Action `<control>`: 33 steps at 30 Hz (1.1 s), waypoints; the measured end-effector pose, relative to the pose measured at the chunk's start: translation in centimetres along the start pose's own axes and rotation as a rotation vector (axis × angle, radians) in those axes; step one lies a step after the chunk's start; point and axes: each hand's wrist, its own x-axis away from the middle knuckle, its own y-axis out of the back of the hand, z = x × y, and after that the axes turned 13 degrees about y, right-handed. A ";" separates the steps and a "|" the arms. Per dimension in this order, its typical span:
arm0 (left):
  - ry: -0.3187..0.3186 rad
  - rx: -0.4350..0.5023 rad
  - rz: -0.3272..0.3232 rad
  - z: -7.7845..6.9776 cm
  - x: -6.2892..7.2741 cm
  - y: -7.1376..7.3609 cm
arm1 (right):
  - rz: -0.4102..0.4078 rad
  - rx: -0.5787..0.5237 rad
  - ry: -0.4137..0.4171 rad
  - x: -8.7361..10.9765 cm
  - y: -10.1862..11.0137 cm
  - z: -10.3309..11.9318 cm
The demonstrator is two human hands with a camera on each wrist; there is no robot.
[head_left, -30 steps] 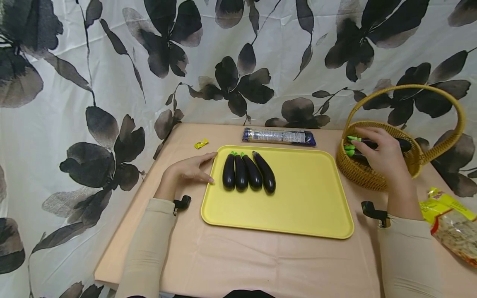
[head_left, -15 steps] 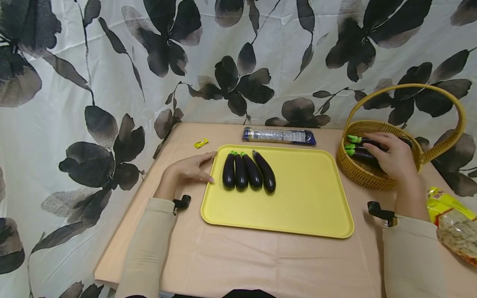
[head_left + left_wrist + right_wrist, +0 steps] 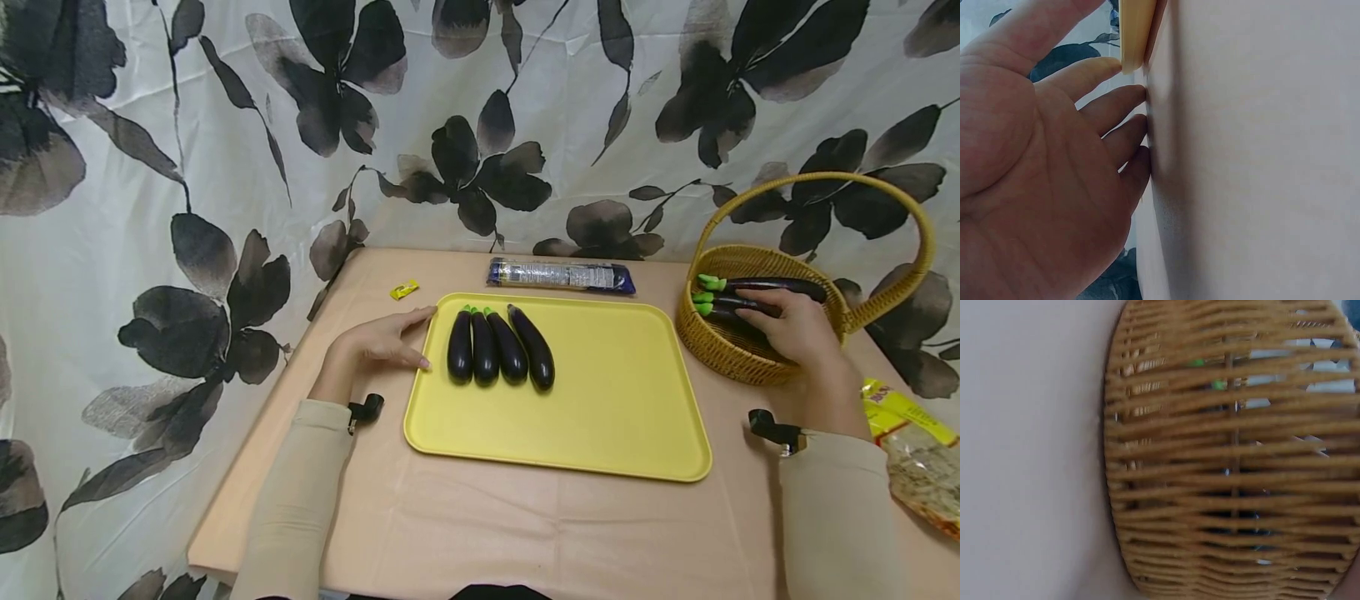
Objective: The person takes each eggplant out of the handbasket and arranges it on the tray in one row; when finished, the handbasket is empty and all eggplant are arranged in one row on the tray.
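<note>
Several dark purple eggplants lie side by side at the left of a yellow tray. My left hand touches the tray's left rim, thumb and fingers spread. In the left wrist view the fingers of that left hand reach out, the index finger at the rim. At the right, my right hand is inside a wicker basket, pinching the middle eggplant near its far end from its green stem. Another eggplant lies behind it, one in front. The right wrist view shows mostly basket weave.
A blue-ended clear packet lies behind the tray. A small yellow wrapped piece sits at the back left. A yellow-and-clear bag lies right of my right arm. The basket's tall handle arches over it.
My right hand has moved right inside the basket, from near the green stems to the body of the middle eggplant. The left hand and the tray have stayed put.
</note>
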 end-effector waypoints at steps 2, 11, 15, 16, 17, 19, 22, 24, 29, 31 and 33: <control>0.000 -0.002 0.002 0.0 0.0 0.0 | 0.042 0.013 -0.011 0.0 0.2 -0.3; 0.005 0.006 0.001 0.2 -0.1 0.1 | 0.189 0.013 -0.072 -0.5 0.9 -1.1; 0.006 0.002 0.000 0.2 -0.1 0.0 | 0.236 0.022 -0.079 -0.6 0.9 -1.4; 0.003 -0.001 -0.001 0.2 -0.2 0.0 | 0.246 0.024 -0.081 -0.6 0.8 -1.5; 0.001 -0.001 -0.001 0.2 -0.2 0.0 | 0.256 0.023 -0.080 -0.6 0.8 -1.5; 0.000 -0.002 0.000 0.3 -0.2 0.0 | 0.270 0.014 -0.081 -0.7 0.8 -1.6; 0.001 0.004 0.000 0.3 -0.2 0.1 | 0.304 -0.003 -0.075 -0.8 0.9 -1.5; 0.003 0.008 0.000 0.3 -0.1 0.1 | 0.326 -0.013 -0.071 -0.8 0.9 -1.5; -0.003 0.007 0.001 0.3 -0.1 0.1 | 0.315 -0.027 -0.061 -0.7 0.9 -1.4; -0.006 0.007 0.002 0.2 -0.1 0.0 | 0.269 -0.025 -0.061 -0.5 0.8 -1.2; -0.008 0.005 0.002 0.2 -0.1 0.0 | 0.210 -0.026 -0.068 -0.2 0.8 -0.9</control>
